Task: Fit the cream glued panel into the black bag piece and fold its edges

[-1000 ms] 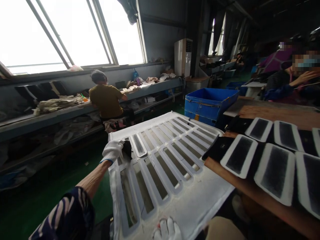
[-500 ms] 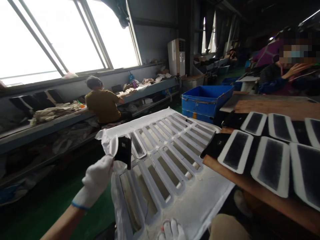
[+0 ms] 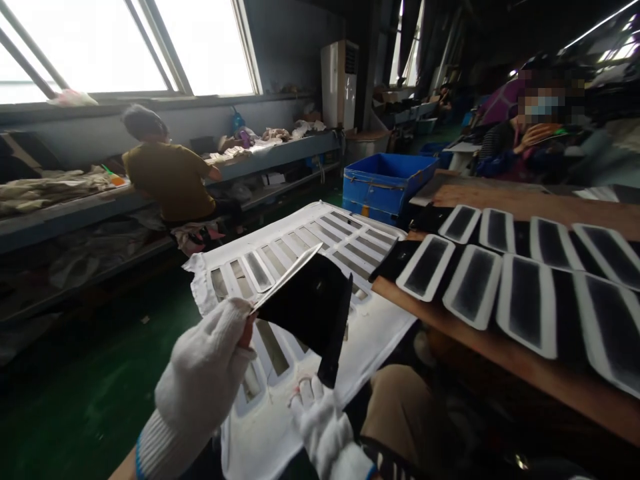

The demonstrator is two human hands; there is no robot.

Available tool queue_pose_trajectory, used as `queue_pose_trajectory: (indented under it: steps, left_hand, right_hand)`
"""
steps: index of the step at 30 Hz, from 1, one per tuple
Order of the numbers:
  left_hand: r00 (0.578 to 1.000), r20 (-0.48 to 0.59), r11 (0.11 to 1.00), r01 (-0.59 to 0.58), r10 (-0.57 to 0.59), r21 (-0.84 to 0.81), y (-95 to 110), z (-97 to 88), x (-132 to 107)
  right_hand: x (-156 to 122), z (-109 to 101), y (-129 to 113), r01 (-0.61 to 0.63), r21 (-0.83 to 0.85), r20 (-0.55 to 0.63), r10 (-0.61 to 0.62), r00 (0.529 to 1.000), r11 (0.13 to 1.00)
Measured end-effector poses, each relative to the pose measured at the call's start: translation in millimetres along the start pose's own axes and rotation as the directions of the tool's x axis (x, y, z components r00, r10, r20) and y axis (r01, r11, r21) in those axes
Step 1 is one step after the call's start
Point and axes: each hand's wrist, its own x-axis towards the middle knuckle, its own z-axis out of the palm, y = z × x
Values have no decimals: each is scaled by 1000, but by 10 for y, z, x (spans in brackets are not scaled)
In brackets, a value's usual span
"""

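My left hand [image 3: 203, 367], in a white knit glove, pinches a corner of a black flexible piece [image 3: 305, 303] with a thin white-edged strip [image 3: 295, 267] along its upper side. The piece is held up and tilted above a white slotted frame [image 3: 370, 347]. My right hand [image 3: 323, 423], also gloved, is just under the piece's lower end with its fingers a little apart; I cannot tell whether they touch it. In one slot of the frame sits a narrow dark panel with a pale border [image 3: 259, 271].
To the right, a wooden board [image 3: 500, 353] bears rows of black pieces with white-bordered dark panels [image 3: 473, 287]. Behind the frame stands a blue bin [image 3: 373, 187]. One person [image 3: 167, 177] sits at a long bench at left; another [image 3: 535, 140] is at the far right.
My left hand has brought the black piece right and closer, over the frame. My right hand has come up into view near its lower end. The view has turned somewhat right.
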Motion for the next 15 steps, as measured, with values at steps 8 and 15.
queue_pose_trajectory:
  steps: [8, 15]
  left_hand:
    - [961, -138, 970, 232, -240, -71, 128, 685, -516]
    - [839, -32, 807, 511, -544, -296, 379, 814, -770]
  right_hand:
    - [45, -161, -51, -5, -54, 188, 15, 982, 999]
    - [62, -179, -53, -54, -13, 228, 56, 972, 998]
